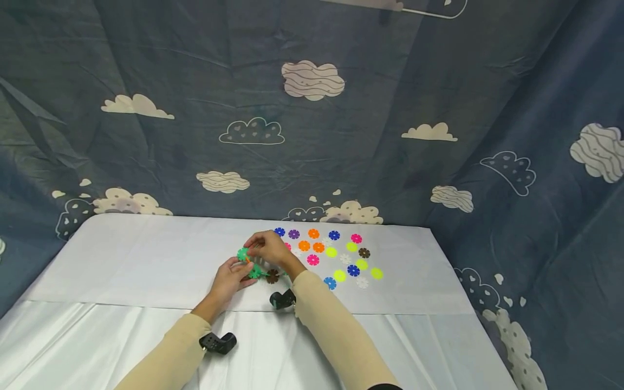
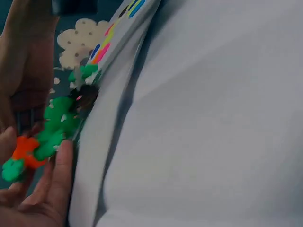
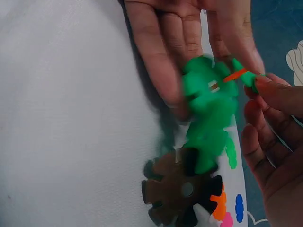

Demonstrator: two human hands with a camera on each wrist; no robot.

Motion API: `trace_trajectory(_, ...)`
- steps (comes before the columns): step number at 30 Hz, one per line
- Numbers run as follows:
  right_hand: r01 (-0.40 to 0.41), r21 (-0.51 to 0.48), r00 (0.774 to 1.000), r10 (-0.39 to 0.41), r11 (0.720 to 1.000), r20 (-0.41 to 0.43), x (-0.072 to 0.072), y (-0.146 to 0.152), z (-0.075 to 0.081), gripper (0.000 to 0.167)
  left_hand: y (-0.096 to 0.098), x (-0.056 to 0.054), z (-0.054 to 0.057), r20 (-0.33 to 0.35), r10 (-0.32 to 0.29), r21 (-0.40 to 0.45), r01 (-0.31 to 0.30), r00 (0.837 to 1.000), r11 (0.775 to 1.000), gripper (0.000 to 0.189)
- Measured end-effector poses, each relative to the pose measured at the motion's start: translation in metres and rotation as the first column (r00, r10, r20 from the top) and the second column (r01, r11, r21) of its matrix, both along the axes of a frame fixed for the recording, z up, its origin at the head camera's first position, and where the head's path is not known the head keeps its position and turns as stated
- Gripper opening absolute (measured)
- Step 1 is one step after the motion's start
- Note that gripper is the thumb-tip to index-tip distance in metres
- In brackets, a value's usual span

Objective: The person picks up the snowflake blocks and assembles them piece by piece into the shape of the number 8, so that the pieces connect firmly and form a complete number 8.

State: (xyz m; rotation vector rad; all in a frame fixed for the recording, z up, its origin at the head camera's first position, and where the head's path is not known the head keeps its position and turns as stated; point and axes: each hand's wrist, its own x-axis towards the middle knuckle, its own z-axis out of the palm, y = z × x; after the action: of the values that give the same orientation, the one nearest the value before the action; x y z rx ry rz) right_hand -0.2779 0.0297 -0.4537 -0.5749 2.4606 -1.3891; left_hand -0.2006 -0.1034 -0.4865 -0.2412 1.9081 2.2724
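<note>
A chain of interlocked notched plastic discs runs between my hands. A light green disc [image 1: 242, 253] forms its far end, joined by an orange disc [image 2: 26, 151] to more green discs [image 3: 210, 113], then a brown disc [image 3: 175, 187]. My left hand [image 1: 228, 280] holds the chain by the green discs, fingers behind and thumb in front. With thumb and fingertips, my right hand [image 1: 270, 249] pinches the end green disc beside the orange one. Beyond the brown disc, another green piece [image 2: 84, 72] shows in the left wrist view.
Loose discs lie scattered to the right on the white table [image 1: 146, 260]: orange [image 1: 304, 246], yellow [image 1: 377, 273], pink [image 1: 313, 260], blue [image 1: 353, 270], white and brown [image 1: 364, 253]. A dark cloud-printed curtain [image 1: 341, 135] hangs behind the table.
</note>
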Motion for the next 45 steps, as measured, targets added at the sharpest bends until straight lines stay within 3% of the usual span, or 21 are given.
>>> trace_trajectory(4, -0.043, 0.01, 0.999, 0.043, 0.999, 0.01, 0.0, 0.0, -0.003, 0.011, -0.01, -0.002, 0.003, 0.023, 0.001, -0.127, 0.002, 1.0, 0.992, 0.04)
trace_trajectory(14, -0.038, 0.055, 0.999, 0.038, 0.998, 0.001, 0.005, 0.012, 0.0, 0.013, -0.022, -0.008, 0.001, 0.014, 0.041, -0.12, -0.039, 0.999, 0.992, 0.031)
trace_trajectory(22, 0.016, 0.058, 0.996, -0.011, 0.998, -0.092, 0.013, 0.072, 0.009, 0.017, -0.021, -0.01, 0.004, 0.026, 0.033, -0.143, -0.029, 0.999, 0.989, 0.033)
trace_trajectory(26, 0.048, 0.111, 0.992, -0.034, 0.993, -0.121, 0.022, 0.109, 0.01, 0.015, -0.021, -0.01, 0.003, 0.031, 0.026, -0.142, -0.021, 0.999, 0.99, 0.035)
trace_trajectory(29, 0.055, 0.194, 0.992, -0.032, 0.979, -0.12, 0.03, 0.133, 0.009, 0.014, -0.021, -0.01, 0.001, 0.045, 0.033, -0.156, -0.026, 0.998, 0.987, 0.035)
trace_trajectory(35, 0.1, 0.343, 0.995, -0.09, 0.934, -0.043, 0.041, 0.162, 0.004, 0.016, -0.023, -0.011, 0.001, 0.058, 0.033, -0.181, -0.022, 0.998, 0.983, 0.035)
trace_trajectory(42, 0.12, 0.456, 0.992, -0.121, 0.882, -0.026, 0.049, 0.174, -0.005, 0.024, -0.024, -0.011, 0.0, 0.055, 0.033, -0.186, -0.022, 0.998, 0.982, 0.035)
trace_trajectory(45, 0.121, 0.471, 0.992, -0.115, 0.874, -0.042, 0.051, 0.176, -0.008, 0.02, -0.023, -0.011, -0.001, 0.051, 0.028, -0.183, -0.019, 0.998, 0.983, 0.034)
